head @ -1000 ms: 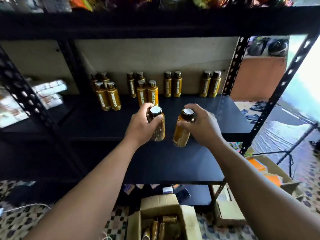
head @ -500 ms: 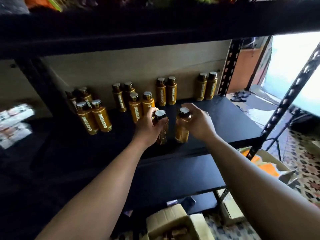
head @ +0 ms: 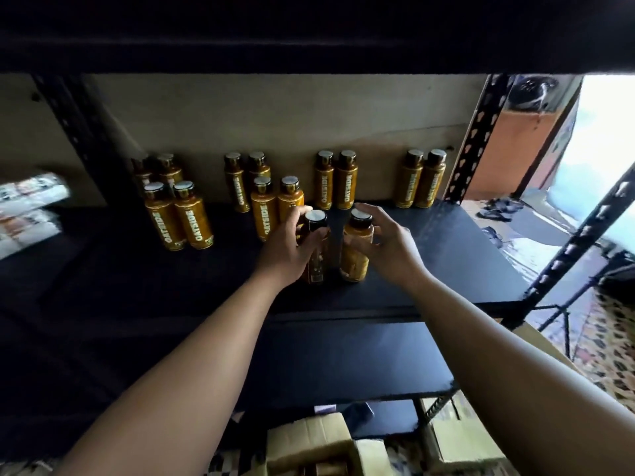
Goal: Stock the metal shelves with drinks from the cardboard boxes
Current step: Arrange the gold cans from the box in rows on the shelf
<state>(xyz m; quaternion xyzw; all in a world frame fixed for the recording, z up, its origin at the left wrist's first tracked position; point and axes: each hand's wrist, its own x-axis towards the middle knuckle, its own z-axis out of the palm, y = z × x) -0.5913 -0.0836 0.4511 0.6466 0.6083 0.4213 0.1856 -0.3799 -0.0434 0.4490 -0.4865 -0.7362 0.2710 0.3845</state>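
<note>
Mid shelf (head: 429, 255), black board, seen from close in. Both arms reach in from 6 o'clock. The left hand (head: 287, 250) grips the left bottle (head: 315, 262) round its neck and shoulder, thumb and fingers wrapped. The right hand (head: 391, 247) curls round the right bottle (head: 355, 249), thumb arched by the cap, fingers bent along the far side and looser than the left. The two bottles stand upright just beside each other at the centre of the view. They appear to rest on the board, though the left one's foot is in shadow. A second ago both were held in the air ahead of the shelf edge, and half a second ago they were over the front of the board. They now sit deeper in, directly ahead of the back pair (head: 346, 182) at 12 o'clock. The left bottle touches or nearly touches the front pair (head: 264, 207) at its 10 o'clock. Other stocked bottles (head: 192, 221) stand in pairs from 9 to 1 o'clock, with gold labels and dark caps. A perforated post (head: 477, 139) stands at 2 o'clock, and the upper shelf (head: 309, 29) is dark at 12. The cardboard box (head: 309, 438) has slid to the bottom edge at 6 o'clock and is now only partly in view.
</note>
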